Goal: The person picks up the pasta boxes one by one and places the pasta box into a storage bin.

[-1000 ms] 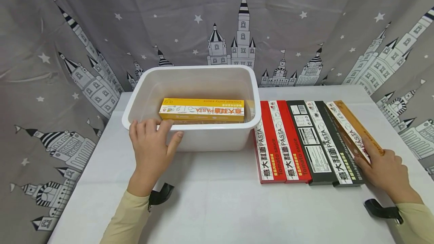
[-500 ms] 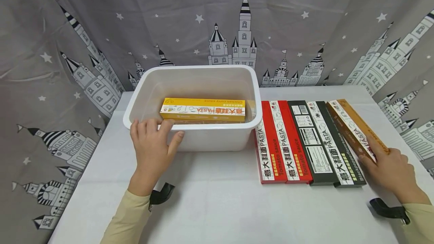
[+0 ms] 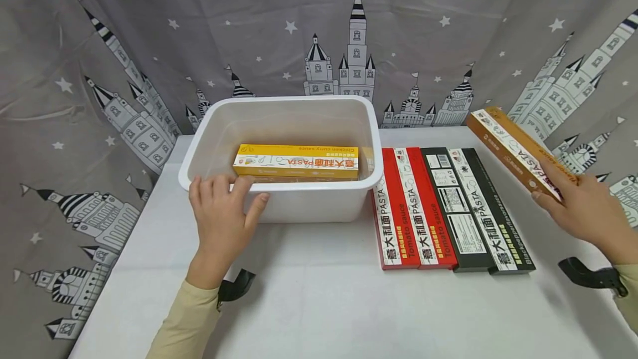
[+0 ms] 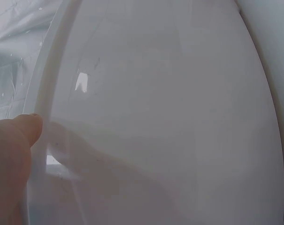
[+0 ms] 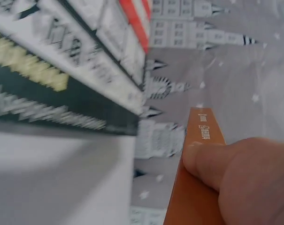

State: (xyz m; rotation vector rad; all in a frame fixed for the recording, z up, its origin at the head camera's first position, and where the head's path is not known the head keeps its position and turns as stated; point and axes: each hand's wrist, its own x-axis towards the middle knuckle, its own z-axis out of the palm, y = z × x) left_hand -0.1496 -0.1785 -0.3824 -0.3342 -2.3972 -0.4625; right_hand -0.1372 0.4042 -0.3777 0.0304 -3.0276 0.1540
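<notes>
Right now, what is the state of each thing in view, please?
Left hand: holds the white tub's near rim.
Right hand: grips the brown box.
Brown box: held above the table.
White tub: upright, without lid.
Yellow box: lying inside the tub.
Red box by tub: lying flat.
Other red box: lying flat.
Barcoded black box: lying flat.
Other black box: lying flat.
Curtain: hanging behind.

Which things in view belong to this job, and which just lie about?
Job, apparently:
orange box, in the right hand
white bin, held by the left hand
yellow box, inside the bin
likely the red boxes and black boxes

Just surroundings:
castle-print curtain
white table
</notes>
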